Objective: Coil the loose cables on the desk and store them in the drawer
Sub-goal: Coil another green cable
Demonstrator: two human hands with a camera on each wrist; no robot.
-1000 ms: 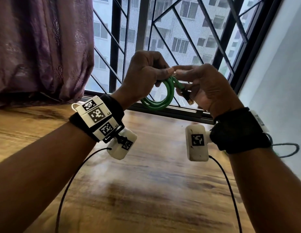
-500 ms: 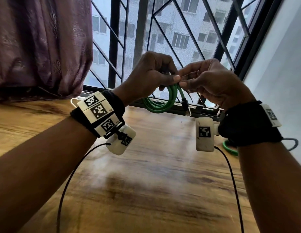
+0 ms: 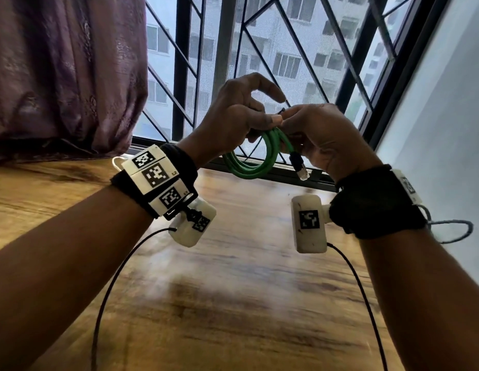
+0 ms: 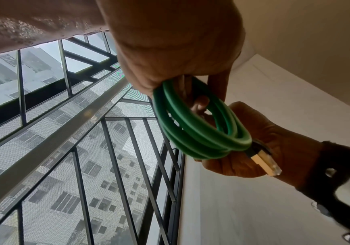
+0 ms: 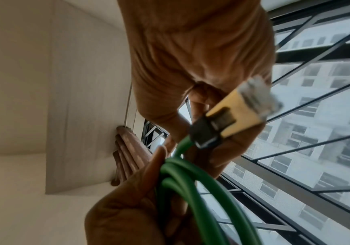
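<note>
A green network cable (image 3: 255, 159) (image 4: 193, 126) (image 5: 193, 187) hangs in a small coil of several loops in the air above the wooden desk (image 3: 233, 290). My left hand (image 3: 233, 116) pinches the top of the coil with thumb and curled fingers, its forefinger raised. My right hand (image 3: 321, 135) grips the same spot from the right. The cable's black and clear plug (image 3: 300, 167) (image 4: 264, 163) (image 5: 232, 114) dangles below my right palm. The drawer is not in view.
A window with a black diagonal grille (image 3: 259, 49) stands right behind the hands, a purple curtain (image 3: 59, 76) to its left and a white wall (image 3: 447, 129) at the right. Thin black wires (image 3: 107, 290) hang from both wrist cameras over the desk.
Both hands stayed together on the coil. The left forefinger has lifted off. The plug end swung and now hangs straight below the right hand. A second green cable seen on the desk is now hidden.
</note>
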